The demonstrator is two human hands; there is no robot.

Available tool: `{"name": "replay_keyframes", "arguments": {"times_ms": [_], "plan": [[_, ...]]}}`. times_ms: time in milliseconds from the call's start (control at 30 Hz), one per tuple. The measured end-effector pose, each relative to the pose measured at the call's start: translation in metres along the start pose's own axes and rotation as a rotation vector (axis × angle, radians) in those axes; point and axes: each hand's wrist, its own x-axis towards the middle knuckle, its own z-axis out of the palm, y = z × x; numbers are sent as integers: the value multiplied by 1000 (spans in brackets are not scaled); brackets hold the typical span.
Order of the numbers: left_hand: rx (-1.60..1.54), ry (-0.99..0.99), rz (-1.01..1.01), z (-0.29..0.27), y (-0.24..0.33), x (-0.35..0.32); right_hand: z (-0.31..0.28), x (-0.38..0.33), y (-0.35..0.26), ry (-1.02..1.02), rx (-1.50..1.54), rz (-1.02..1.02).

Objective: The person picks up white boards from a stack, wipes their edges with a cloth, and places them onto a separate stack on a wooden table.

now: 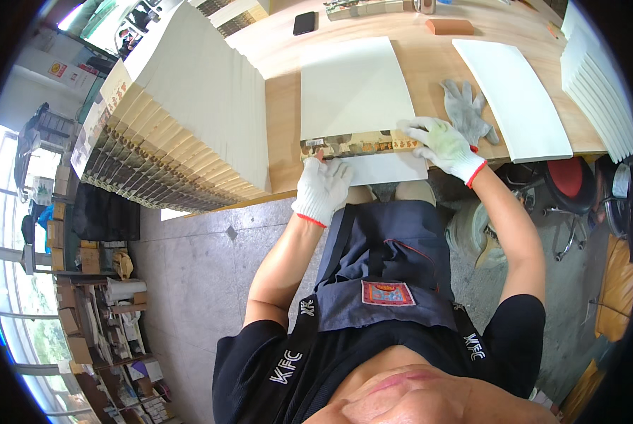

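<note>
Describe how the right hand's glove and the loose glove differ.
The worn glove looks white with a yellow-green tinge; the loose glove looks grey. The worn glove covers the right hand, touching the patterned strip; the loose glove lies unworn on the table. Both are fingered gloves.

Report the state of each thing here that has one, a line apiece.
left hand: gloved, touching the patterned strip's left part
right hand: gloved, at the strip's right end
patterned strip: lying across the white paper's near end
white paper: flat on the table
loose grey glove: unworn, lying flat
phone: flat, upper face dark
apron: worn
book pile: stacked high
</note>
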Motion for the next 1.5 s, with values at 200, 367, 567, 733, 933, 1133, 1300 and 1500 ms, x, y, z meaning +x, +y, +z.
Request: {"name": "replay_keyframes", "arguments": {"times_ms": [200,367,567,733,933,1133,1300,1500], "plan": [[-46,-79,95,-21,-5,68,-9,8,6,8,270,101],[-16,-89,69,-4,4,78,-46,66,17,33,846,831],[19,-102,34,8,25,82,-5,119,57,9,1375,761],[183,-91,145,39,44,30,-9,111,37,314,1345,518],[579,-482,635,60,86,-77,-44,78,44,686,1212,60],[806,-534,1201,64,208,-168,-162,171,-53,623,1712,-308],[782,-431,1422,55,339,-201,-217,310,-182,815,1119,-441],[1282,283,1296,37,444,-190,-201,376,-266,350,1041,-117]]}}
